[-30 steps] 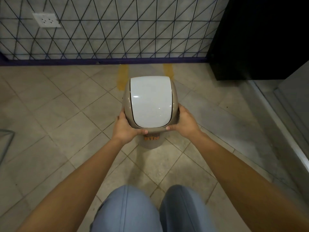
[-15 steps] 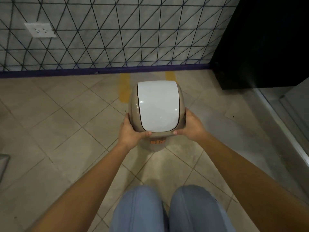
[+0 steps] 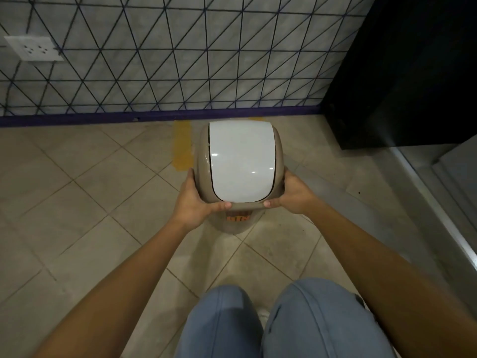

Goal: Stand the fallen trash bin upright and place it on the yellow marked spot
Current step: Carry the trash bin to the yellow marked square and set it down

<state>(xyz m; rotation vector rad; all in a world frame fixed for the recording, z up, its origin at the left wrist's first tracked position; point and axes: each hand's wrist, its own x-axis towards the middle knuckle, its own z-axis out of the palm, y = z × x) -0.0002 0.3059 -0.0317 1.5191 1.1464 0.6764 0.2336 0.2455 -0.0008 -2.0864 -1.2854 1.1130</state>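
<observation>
Nearest the camera, below the trash bin, the person's knees in blue trousers fill the lower edge of the view, over the beige tiled floor. Both bare forearms extend forward to the bin. The left hand is clenched on the bin's left lower rim, thumb lying along the near edge of the white lid. The right hand is clenched on the right lower rim in the same manner, thumb on the near edge. The bin stands upright with its lid facing up; its tan body tapers downward toward the floor and carries an orange label on the near side. Whether its base touches the floor cannot be told. Just left of the bin, a yellow floor marking runs toward the wall; a second yellow mark shows just behind the lid. Beyond the bin stands a wall with a triangular line pattern, a socket plate at far left, and a black cabinet to the right.
</observation>
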